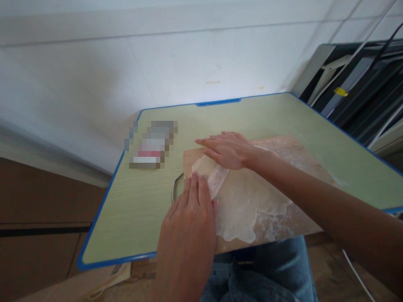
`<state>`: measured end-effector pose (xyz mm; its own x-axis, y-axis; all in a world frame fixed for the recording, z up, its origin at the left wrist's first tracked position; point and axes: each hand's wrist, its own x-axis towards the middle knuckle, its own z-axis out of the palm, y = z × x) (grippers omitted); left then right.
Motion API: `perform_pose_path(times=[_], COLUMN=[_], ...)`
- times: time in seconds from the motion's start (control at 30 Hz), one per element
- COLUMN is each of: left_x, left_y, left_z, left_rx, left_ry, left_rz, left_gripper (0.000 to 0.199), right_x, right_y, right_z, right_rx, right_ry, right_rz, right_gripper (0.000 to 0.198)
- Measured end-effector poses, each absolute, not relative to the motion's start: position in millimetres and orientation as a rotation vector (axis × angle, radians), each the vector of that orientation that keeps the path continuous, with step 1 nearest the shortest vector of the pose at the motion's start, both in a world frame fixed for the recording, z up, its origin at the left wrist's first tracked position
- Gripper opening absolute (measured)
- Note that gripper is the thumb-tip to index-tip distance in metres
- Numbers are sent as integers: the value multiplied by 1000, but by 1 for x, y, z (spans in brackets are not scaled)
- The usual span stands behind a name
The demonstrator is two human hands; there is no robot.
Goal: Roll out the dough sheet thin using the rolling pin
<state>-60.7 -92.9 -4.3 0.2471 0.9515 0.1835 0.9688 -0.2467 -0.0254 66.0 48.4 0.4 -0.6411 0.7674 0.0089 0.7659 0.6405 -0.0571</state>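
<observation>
A thin, floured sheet of dough (248,201) lies on a wooden board (299,153), its left part folded over in a pale, flour-dusted strip (218,181). At the near end of that fold rests my left hand (190,214), fingers stretched out on the dough and thumb tip just showing on the right side. Across the far end my right hand (228,150) lies flat, fingers pointing left. Both hands touch the dough and hide parts of the fold. Loose flour covers the right side of the board.
The board sits on a green folding table (126,218) with a blue rim. A blurred-out phone-like object (153,144) lies at the table's left. A curved metal handle (173,191) shows beside the board. Behind is a white wall (189,63); dark flat items (362,92) stand at right.
</observation>
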Motion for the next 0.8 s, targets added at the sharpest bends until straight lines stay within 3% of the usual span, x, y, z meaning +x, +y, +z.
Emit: perform_pose_path(times=[0.8], left_x=[-72], left_y=[-89], left_z=[-5], left_rx=[-2346], left_ry=[-1883], left_rz=[-196], left_gripper=[37], right_x=[26], right_y=[74], right_z=[-2], right_rx=[-1453], right_ry=[-2534], right_rz=[223], right_gripper=[46])
